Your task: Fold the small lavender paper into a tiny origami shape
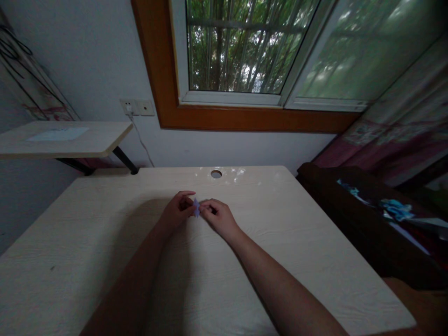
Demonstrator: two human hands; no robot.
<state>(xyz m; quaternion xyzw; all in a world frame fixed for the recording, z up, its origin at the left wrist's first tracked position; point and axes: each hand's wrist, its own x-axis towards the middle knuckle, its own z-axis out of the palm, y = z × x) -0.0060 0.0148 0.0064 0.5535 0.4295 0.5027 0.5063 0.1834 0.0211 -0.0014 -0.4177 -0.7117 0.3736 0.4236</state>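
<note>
Both my hands meet near the middle of a pale wooden desk (105, 242). Between them is a small, light purple folded piece of paper (196, 206). My left hand (178, 211) pinches its left side with curled fingers, the index finger raised over it. My right hand (219, 217) pinches its right side with fingers drawn together. Most of the paper is hidden by my fingertips.
A round cable hole (216, 174) lies at the desk's far edge. A raised side shelf (63, 138) stands at the left, with a wall socket (137, 107) and cord behind it. A window (252, 51) is above. Dark furniture with cloth (378, 219) borders the desk's right side.
</note>
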